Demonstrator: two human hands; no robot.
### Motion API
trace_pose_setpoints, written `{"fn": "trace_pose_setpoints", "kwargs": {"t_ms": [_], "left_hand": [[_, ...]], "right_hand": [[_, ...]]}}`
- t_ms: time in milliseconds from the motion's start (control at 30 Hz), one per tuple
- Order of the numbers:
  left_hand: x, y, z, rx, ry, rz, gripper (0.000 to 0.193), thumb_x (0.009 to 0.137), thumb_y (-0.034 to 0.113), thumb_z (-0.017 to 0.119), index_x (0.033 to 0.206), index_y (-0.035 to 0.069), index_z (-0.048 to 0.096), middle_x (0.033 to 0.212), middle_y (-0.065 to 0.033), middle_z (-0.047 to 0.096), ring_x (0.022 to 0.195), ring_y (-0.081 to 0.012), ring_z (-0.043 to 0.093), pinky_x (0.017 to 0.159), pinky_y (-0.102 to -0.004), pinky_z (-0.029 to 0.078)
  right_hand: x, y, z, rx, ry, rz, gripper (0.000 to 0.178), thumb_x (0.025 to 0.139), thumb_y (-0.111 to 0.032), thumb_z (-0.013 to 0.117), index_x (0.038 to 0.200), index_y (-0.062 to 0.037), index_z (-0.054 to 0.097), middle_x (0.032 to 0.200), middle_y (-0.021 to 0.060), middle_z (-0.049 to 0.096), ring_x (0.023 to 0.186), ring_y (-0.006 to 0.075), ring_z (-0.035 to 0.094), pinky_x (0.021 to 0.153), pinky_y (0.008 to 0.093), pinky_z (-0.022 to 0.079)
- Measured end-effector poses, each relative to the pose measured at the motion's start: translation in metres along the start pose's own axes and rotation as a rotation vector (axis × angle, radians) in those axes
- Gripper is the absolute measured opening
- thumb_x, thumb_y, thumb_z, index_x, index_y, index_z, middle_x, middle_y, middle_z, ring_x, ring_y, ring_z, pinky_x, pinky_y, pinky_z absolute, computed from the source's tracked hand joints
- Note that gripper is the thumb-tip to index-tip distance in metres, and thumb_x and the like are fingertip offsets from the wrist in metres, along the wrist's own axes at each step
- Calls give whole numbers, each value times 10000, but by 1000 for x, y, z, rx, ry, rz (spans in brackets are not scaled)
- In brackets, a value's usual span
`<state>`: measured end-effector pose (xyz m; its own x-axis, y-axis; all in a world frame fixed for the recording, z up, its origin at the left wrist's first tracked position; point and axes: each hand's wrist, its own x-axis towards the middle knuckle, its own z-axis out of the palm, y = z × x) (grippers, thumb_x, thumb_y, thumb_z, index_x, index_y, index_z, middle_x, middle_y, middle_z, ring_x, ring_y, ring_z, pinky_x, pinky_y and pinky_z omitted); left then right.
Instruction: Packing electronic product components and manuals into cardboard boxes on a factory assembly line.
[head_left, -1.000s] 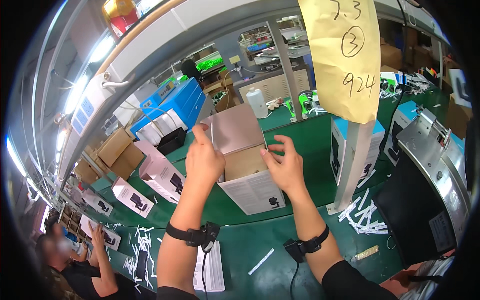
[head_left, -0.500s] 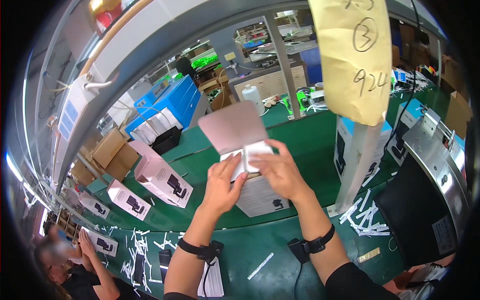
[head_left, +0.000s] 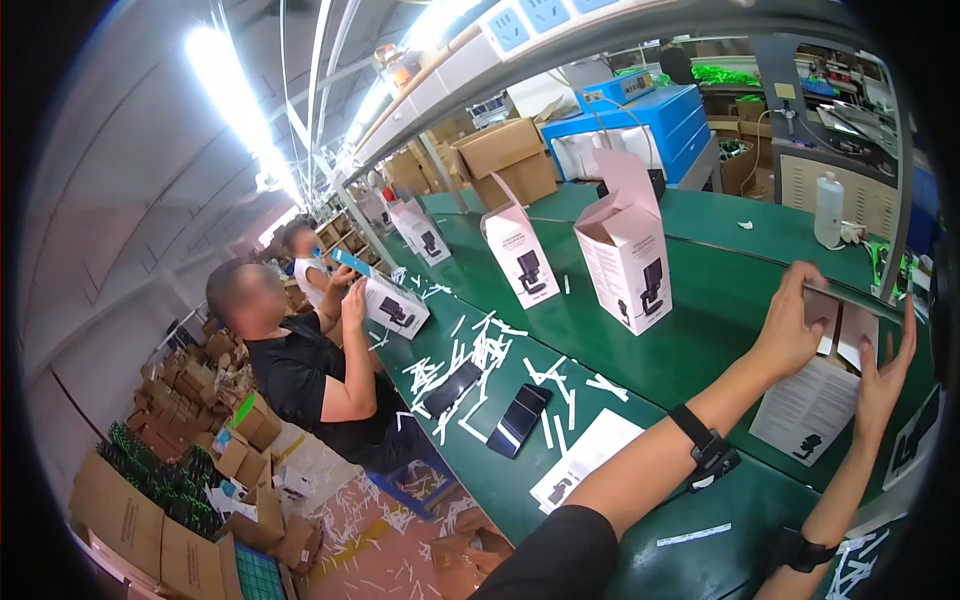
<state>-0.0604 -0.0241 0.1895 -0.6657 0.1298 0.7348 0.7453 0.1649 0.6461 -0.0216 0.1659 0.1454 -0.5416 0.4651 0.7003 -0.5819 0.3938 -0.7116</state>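
Note:
A white-pink carton (head_left: 805,410) with a picture of a dark device stands on the green bench at the right. Its inner flaps lie partly folded, and its lid flap (head_left: 852,298) is tilted edge-on above them. My left hand (head_left: 793,325) grips the lid's left end, fingers bent around it and thumb below. At the lid's right end, my right hand (head_left: 884,372) touches the edge with fingers stretched upward and thumb apart. Each wrist wears a black band. Left of the hands stand a carton with a raised lid (head_left: 625,260) and another carton (head_left: 522,255).
White paper strips (head_left: 470,355), a dark phone-like slab (head_left: 518,420) and a printed sheet (head_left: 585,458) lie on the bench. A co-worker (head_left: 310,360) at the left handles a carton (head_left: 395,308). A white bottle (head_left: 829,210) and a blue machine (head_left: 640,125) stand beyond.
My view has swung left, so the carton and my hands now appear at the right. The upright lid has come down toward the flaps, and my hands have moved from the flaps to its ends.

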Motion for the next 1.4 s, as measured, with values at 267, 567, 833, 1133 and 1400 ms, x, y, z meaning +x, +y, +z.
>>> {"fn": "trace_pose_setpoints", "kwargs": {"t_ms": [267,567,833,1133,1400], "left_hand": [[-31,-8,-4,-291,-182,152,565,798,299,790,1201,64,472,1253,-209,469,1342,-397,445,1103,-476,346],[-22,-1,32,-325,-83,85,500,839,171,727,1283,49,530,1373,-187,516,1375,-344,444,1143,-463,327],[-40,-15,-23,404,53,480,235,954,218,660,1074,20,701,1149,-144,707,1190,-386,597,1049,-477,439],[-49,-37,20,234,43,669,459,947,311,688,1260,0,564,1280,-175,596,1225,-395,503,1042,-518,415],[-48,-64,20,-25,35,421,193,978,130,640,1088,-20,589,1225,-189,604,1203,-319,542,1044,-455,431]], "right_hand": [[-3,-6,-22,219,-326,-226,620,849,-640,697,1021,-55,589,1248,154,572,1353,372,440,1132,519,298],[7,-5,-49,144,-187,-269,259,854,-128,734,1062,-47,603,1222,151,630,1317,357,502,1137,497,330],[-23,-30,18,85,40,-418,232,687,-154,868,873,-90,745,1006,62,760,1098,315,642,1005,475,478],[-34,-27,-21,-46,45,-581,366,787,-281,815,995,0,705,1127,118,688,1185,357,594,1066,551,439],[-30,-21,-8,-38,46,-508,220,772,-119,791,927,-12,676,1078,108,679,1187,350,582,1074,535,430]]}}
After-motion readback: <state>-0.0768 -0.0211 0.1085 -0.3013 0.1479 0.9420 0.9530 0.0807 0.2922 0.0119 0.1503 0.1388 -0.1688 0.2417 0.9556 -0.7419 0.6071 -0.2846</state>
